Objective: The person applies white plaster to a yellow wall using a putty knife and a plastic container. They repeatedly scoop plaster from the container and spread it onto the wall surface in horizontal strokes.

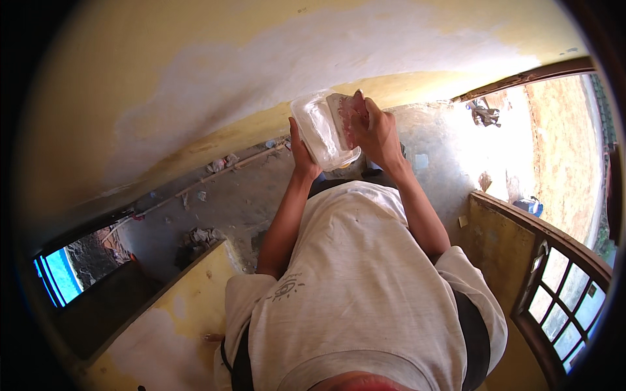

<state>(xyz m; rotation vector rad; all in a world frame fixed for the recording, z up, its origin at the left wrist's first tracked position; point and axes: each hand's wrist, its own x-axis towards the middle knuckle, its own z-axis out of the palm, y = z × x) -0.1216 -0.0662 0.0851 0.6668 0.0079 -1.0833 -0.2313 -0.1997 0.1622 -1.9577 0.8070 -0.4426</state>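
Grey T-shirt (355, 287) in foreground; beyond, clear plastic container (323, 130) before yellow wall (130, 72), cupped underneath by left hand (301, 153), right hand (375, 130) gripping its rim, fingers inside.

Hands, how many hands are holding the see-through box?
2. The left hand grips the clear plastic box from its left side and underneath; the right hand presses on its right side.

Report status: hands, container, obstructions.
Left hand grips clear plastic container from below. Right hand fingers inside it. Yellow wall close ahead; nothing between.
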